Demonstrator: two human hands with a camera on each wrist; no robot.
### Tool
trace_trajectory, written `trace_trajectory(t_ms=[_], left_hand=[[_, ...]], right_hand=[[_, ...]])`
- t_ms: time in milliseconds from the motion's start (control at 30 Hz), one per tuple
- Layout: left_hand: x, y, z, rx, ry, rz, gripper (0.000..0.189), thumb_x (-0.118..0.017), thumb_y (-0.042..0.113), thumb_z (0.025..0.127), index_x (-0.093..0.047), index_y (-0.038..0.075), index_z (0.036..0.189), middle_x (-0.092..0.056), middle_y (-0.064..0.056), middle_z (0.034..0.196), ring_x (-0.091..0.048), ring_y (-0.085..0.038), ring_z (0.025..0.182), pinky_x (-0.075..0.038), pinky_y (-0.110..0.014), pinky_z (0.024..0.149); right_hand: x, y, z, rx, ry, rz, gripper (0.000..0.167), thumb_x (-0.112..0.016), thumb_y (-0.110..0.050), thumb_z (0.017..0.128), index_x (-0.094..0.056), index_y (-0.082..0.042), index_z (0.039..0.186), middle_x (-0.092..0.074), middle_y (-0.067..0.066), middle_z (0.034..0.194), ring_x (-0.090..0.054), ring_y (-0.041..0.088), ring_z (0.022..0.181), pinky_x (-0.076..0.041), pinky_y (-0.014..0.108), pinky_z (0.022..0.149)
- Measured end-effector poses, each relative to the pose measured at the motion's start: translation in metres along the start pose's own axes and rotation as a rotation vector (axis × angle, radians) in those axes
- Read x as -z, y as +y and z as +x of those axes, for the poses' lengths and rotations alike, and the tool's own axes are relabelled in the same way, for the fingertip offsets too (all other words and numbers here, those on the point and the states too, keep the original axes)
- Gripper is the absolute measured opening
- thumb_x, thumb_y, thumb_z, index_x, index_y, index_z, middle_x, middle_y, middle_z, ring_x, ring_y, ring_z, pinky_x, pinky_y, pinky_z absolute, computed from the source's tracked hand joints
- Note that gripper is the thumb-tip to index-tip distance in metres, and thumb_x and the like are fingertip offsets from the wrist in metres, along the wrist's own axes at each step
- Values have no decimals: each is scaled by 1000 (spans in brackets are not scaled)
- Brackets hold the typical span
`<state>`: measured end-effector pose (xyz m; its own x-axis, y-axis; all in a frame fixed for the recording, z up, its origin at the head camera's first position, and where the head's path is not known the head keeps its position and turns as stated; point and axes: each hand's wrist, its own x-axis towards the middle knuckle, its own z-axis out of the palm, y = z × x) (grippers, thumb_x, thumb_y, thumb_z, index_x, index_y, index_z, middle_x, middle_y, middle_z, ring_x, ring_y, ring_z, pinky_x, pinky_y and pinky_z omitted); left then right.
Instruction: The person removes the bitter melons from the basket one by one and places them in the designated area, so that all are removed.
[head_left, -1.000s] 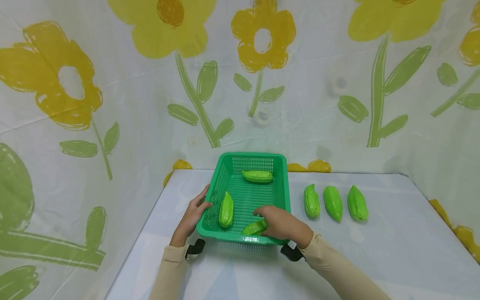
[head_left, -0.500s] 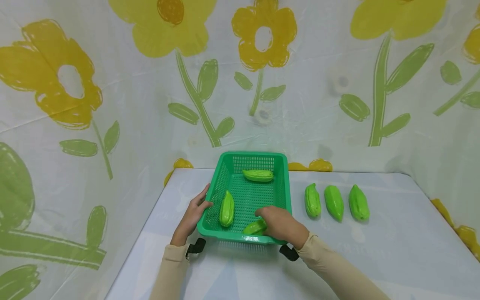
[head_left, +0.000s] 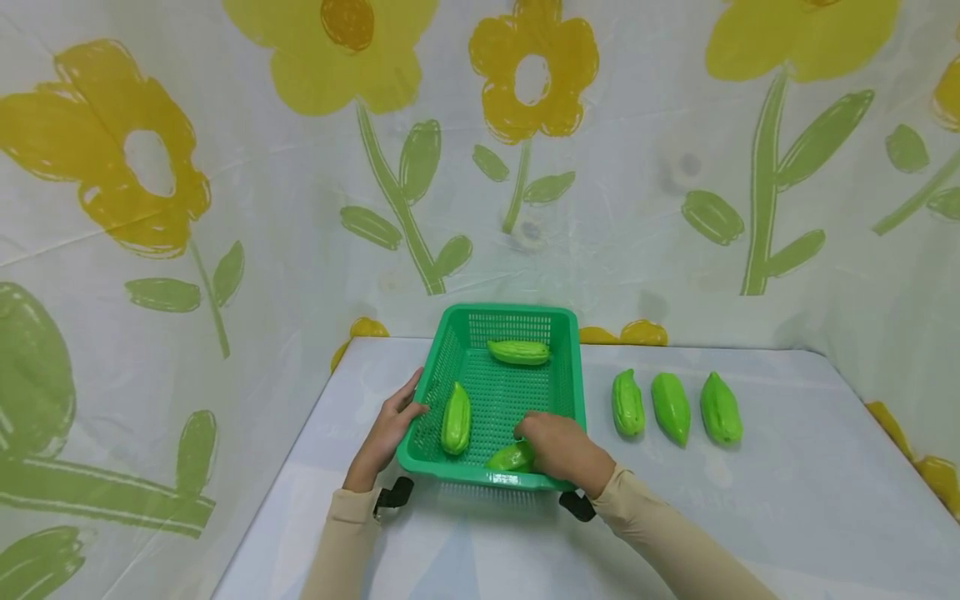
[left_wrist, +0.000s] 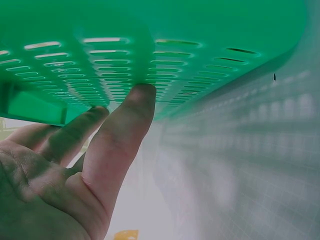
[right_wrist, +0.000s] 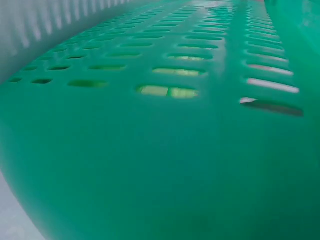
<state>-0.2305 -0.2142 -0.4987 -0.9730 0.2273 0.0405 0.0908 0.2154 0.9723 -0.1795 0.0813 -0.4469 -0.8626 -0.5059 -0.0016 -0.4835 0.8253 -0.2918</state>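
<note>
Right hand [head_left: 562,450]: at the basket's near-right corner, wrist a touch closer in than a second ago; fingers bent over one end of the near gourd, looks like a grip, fingertips hidden from me.
Near gourd [head_left: 508,457]: inside the basket [head_left: 510,307], by its near wall, lying roughly crosswise; barely moved in that second.
Left hand [head_left: 386,433]: outside the basket's left wall, touching it, fingers fairly straight; same spot as before, I'd say bracing.
Left gourd [head_left: 456,419]: inside the basket, left side, unmoved.
Far gourd [head_left: 518,352]: inside the basket, by the far wall, crosswise, unmoved.
Three outside gourds [head_left: 671,407]: in a row on the table [head_left: 787,475] right of the basket, untouched.
Upshot: only a small adjustment at the near gourd; handling of it reads as unfinished, since the fingers aren't off it.
</note>
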Motion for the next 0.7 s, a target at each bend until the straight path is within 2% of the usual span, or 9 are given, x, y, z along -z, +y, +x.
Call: trace_trajectory(t_ms=[200, 367, 533, 700], left_hand=[[0, 0, 0, 3, -5, 1, 71, -51, 13, 103, -20, 17, 167, -17, -7, 174, -11, -33, 163, -18, -60, 128], [-1, 3, -1, 0, -9, -3, 71, -50, 12, 103, -20, 17, 167, -17, -9, 174, -11, -34, 163, -18, -60, 128], [-1, 4, -2, 5, -4, -4, 71, -50, 11, 103, -20, 18, 167, -18, -8, 174, -12, -32, 163, -19, -60, 128], [-1, 4, -3, 1, -1, -13, 71, -50, 11, 103, -20, 18, 167, -21, -9, 173, -13, -32, 163, -19, -59, 128]], right_hand=[[1, 0, 0, 1, -14, -6, 18, -83, 0, 80, -80, -6, 96, -74, 4, 92, -56, 12, 76, -55, 35, 68], [1, 2, 0, 12, -10, 5, 22, -88, -8, 79, -79, -6, 99, -73, 2, 89, -54, 12, 74, -52, 34, 67], [5, 3, 1, 11, -11, 68, 35, -87, -12, 80, -76, -2, 112, -75, 6, 100, -59, 13, 82, -55, 36, 74], [10, 4, 1, 19, -1, 173, 43, -85, -12, 83, -72, 1, 122, -75, 13, 115, -67, 22, 99, -57, 45, 87]])
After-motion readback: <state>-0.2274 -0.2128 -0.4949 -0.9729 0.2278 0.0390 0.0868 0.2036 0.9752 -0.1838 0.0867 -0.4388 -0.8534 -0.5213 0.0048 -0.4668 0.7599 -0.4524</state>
